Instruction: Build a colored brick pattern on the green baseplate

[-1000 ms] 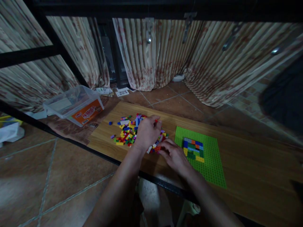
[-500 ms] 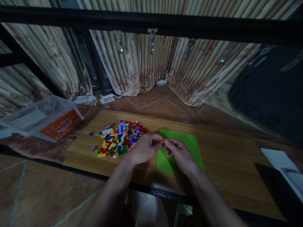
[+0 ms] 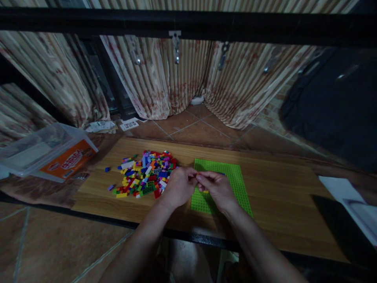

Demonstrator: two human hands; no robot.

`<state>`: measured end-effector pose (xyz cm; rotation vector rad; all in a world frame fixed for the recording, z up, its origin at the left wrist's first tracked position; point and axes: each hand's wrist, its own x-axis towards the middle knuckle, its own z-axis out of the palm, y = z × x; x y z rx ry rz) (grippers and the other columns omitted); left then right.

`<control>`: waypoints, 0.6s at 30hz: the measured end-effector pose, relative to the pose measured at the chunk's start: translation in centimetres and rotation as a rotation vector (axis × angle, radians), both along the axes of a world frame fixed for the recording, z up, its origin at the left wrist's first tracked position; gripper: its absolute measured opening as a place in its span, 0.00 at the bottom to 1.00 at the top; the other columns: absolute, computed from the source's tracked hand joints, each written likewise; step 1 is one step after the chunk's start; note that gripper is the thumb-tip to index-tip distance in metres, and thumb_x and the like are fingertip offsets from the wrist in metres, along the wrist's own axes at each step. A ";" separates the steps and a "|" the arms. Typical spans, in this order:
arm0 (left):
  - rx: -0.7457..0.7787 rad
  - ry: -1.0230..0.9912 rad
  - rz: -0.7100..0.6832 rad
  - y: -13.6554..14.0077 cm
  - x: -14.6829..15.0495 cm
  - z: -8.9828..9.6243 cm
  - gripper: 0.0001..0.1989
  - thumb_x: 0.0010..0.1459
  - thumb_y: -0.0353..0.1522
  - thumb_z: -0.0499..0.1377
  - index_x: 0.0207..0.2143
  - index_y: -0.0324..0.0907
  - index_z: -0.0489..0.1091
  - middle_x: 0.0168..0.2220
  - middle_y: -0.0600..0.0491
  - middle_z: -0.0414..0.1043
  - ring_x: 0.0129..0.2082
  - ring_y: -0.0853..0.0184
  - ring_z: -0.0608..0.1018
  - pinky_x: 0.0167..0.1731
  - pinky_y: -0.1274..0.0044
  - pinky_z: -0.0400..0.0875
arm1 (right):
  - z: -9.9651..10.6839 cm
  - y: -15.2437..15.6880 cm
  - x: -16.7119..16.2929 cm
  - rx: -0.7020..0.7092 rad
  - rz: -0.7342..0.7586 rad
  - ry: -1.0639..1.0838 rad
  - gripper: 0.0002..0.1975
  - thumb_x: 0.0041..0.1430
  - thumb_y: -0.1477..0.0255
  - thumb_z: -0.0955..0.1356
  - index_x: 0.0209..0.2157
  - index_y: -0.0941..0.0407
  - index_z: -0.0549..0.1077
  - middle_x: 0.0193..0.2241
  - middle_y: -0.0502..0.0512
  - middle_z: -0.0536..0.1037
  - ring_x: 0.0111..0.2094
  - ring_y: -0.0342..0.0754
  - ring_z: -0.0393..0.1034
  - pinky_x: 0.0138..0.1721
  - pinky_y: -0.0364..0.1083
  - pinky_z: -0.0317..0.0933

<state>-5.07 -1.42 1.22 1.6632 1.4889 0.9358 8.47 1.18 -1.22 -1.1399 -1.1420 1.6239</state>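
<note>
My left hand and my right hand meet over the left side of a green studded baseplate. Both are closed, with thumbs and fingertips pinched together around small toy building bricks. The fingers hide nearly all of the bricks; only a trace of orange shows at the tips. Under my right hand a bit of a yellow brick peeks out, and a blue brick shows just behind its knuckles. Left of my left hand lies a loose pile of mixed-colour building bricks.
A clear plastic box with an orange label stands at the table's left end. Single bricks, such as a blue one, lie beside the pile. White sheets rest at the right end. Striped curtains hang behind the wooden tabletop.
My fingertips have closed further over the orange and purple bricks, which showed between them before. The whole view has shifted slightly, so the table appears farther left.
</note>
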 end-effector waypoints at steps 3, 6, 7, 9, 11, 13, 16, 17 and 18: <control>-0.017 -0.018 0.062 -0.1 0.0 -0.6 0.12 0.53 0.23 0.54 0.34 0.40 0.77 0.31 0.51 0.79 0.30 0.67 0.80 0.34 0.78 0.73 | -0.5 -0.1 -0.3 -0.010 -0.011 0.020 0.18 0.36 0.60 0.77 0.28 0.57 0.79 0.21 0.52 0.78 0.21 0.42 0.69 0.26 0.45 0.67; -0.034 -0.066 0.102 -0.2 -0.2 -1.1 0.13 0.52 0.22 0.54 0.34 0.39 0.77 0.31 0.51 0.80 0.31 0.67 0.80 0.35 0.78 0.74 | -0.8 -0.2 -0.5 -0.026 -0.028 0.046 0.18 0.35 0.61 0.77 0.29 0.57 0.80 0.22 0.52 0.79 0.22 0.43 0.70 0.27 0.46 0.69; -0.037 -0.082 0.110 -0.2 -0.3 -1.2 0.12 0.51 0.22 0.55 0.33 0.39 0.77 0.31 0.50 0.80 0.32 0.67 0.80 0.35 0.77 0.75 | -0.9 -0.3 -0.5 -0.030 -0.031 0.056 0.18 0.35 0.61 0.78 0.29 0.57 0.80 0.22 0.51 0.79 0.22 0.43 0.70 0.28 0.46 0.69; -0.041 -0.113 0.122 -0.2 -0.6 -1.3 0.12 0.50 0.22 0.56 0.33 0.38 0.77 0.33 0.49 0.80 0.34 0.66 0.80 0.36 0.77 0.75 | -0.8 -0.3 -0.7 -0.041 -0.030 0.070 0.17 0.35 0.62 0.78 0.30 0.56 0.80 0.22 0.51 0.79 0.22 0.42 0.70 0.29 0.46 0.70; -0.048 -0.164 0.123 -0.2 -0.9 -1.5 0.11 0.50 0.23 0.56 0.32 0.38 0.77 0.33 0.49 0.80 0.33 0.66 0.80 0.36 0.76 0.75 | -0.7 -0.3 -0.8 -0.058 -0.029 0.083 0.17 0.35 0.63 0.78 0.30 0.56 0.80 0.22 0.51 0.79 0.22 0.42 0.71 0.29 0.46 0.70; -0.064 -0.239 0.111 -0.1 -1.3 -1.6 0.10 0.50 0.24 0.57 0.33 0.37 0.77 0.32 0.50 0.80 0.32 0.66 0.80 0.35 0.76 0.75 | -0.6 -0.3 -0.9 -0.067 -0.033 0.103 0.17 0.35 0.63 0.78 0.30 0.56 0.80 0.22 0.51 0.79 0.23 0.43 0.72 0.30 0.47 0.71; -0.084 -0.314 0.096 0.0 -2.1 -1.5 0.09 0.50 0.26 0.58 0.34 0.36 0.76 0.31 0.50 0.79 0.30 0.67 0.79 0.33 0.77 0.74 | -1.1 -0.3 -1.2 -0.045 -0.025 0.117 0.17 0.37 0.62 0.77 0.32 0.56 0.80 0.24 0.52 0.80 0.26 0.44 0.73 0.33 0.48 0.71; -0.087 -0.307 0.090 0.1 -2.5 -1.3 0.09 0.50 0.27 0.58 0.34 0.36 0.76 0.30 0.51 0.79 0.30 0.67 0.79 0.32 0.78 0.74 | -1.4 -0.3 -1.4 -0.025 -0.020 0.105 0.18 0.39 0.62 0.77 0.33 0.56 0.80 0.25 0.52 0.80 0.26 0.45 0.74 0.34 0.49 0.71; -0.087 -0.286 0.087 0.1 -3.0 -1.2 0.09 0.51 0.28 0.58 0.34 0.36 0.76 0.30 0.51 0.79 0.29 0.67 0.78 0.32 0.78 0.73 | -1.7 -0.3 -1.6 0.004 -0.013 0.076 0.17 0.41 0.62 0.76 0.34 0.56 0.80 0.25 0.52 0.80 0.27 0.46 0.74 0.34 0.49 0.71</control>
